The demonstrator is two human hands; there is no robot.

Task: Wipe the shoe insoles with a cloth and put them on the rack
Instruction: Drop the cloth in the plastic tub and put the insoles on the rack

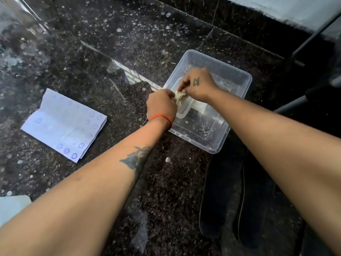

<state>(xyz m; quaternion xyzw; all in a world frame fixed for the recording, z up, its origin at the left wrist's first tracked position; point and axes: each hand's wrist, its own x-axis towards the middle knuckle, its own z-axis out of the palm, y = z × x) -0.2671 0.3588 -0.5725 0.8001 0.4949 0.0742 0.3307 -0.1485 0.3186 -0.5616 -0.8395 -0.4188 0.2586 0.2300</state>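
Note:
A small pale cloth (180, 97) is bunched between both hands over a clear plastic tub (238, 76) that holds a little water. My left hand (162, 106) grips one end of the cloth at the tub's left rim. Gripping the other end, my right hand (198, 85) hovers over the tub's middle. Two black insoles (219, 198) lie side by side on the dark floor just in front of the tub, the right insole (256, 209) partly under my right forearm.
A folded white sheet with blue round prints (64, 124) lies on the dark speckled stone floor (103, 52) to the left. A dark metal stand leg (295, 104) runs at the right. A pale object (13, 207) shows at the lower left edge.

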